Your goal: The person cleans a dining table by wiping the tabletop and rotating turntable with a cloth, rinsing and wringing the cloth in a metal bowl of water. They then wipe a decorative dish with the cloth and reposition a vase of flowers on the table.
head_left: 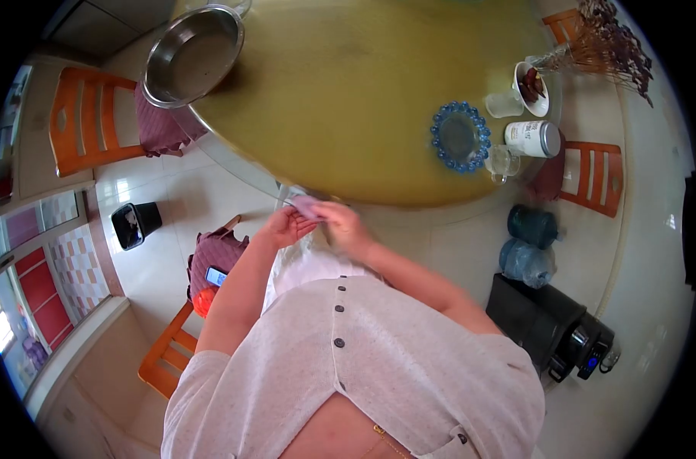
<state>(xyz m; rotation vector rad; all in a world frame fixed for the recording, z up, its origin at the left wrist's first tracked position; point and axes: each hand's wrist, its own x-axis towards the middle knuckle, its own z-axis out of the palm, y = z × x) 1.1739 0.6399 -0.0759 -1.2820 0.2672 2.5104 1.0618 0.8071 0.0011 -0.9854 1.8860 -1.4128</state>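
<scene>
A small pinkish-purple piece, looking like a folded cloth (307, 205), is between my two hands, close to the table's front edge. My left hand (288, 226) is palm up, with curled fingers around its lower left side. From the right, my right hand (346, 231) grips the same cloth; this hand is a little blurred, and its fingertips are partly hidden. Both hands are in front of my body, above the light clothing on my lap.
On the yellow-topped table (348, 99) are a metal basin (156, 69), a blue-beaded glass dish (460, 138), a white can (530, 139) and a glass mug (502, 162). A chair (202, 268) with a phone (215, 276) and a black bin (136, 224) stand left.
</scene>
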